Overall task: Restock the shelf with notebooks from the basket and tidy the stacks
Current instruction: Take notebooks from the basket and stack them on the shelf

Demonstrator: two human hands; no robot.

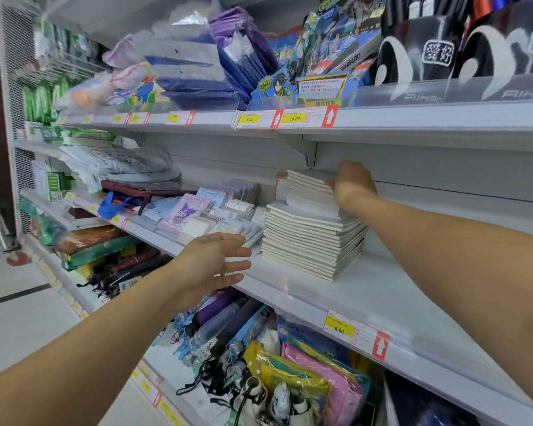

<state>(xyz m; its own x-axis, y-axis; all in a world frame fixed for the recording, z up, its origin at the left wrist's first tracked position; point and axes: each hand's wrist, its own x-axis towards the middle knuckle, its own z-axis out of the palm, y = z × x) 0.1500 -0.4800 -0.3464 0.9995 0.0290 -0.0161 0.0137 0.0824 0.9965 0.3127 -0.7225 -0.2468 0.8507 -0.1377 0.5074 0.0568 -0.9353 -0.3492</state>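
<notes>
Two hands at the notebook shelf, one tall pile of notebooks

The right hand [353, 182] rests on the far upper part of the notebook stack [311, 232], thumb on the edges, grip unclear. The left hand [216, 259] hovers just left of it, fingers spread and empty. One yellow price tag [339, 329] sits on the white shelf [382, 290] edge nearer right.

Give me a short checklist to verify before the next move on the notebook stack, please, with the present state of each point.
1. Right hand on the upper notebooks: ok, its fingers rest against their right side.
2. Left hand free: ok, open and holding nothing, in front of the shelf edge.
3. Stack aligned: not ok, the upper notebooks sit shifted back from the lower stack.
4. Free shelf space to the right of the stack: ok.
5. Basket with more notebooks: cannot tell, it is out of view.
</notes>
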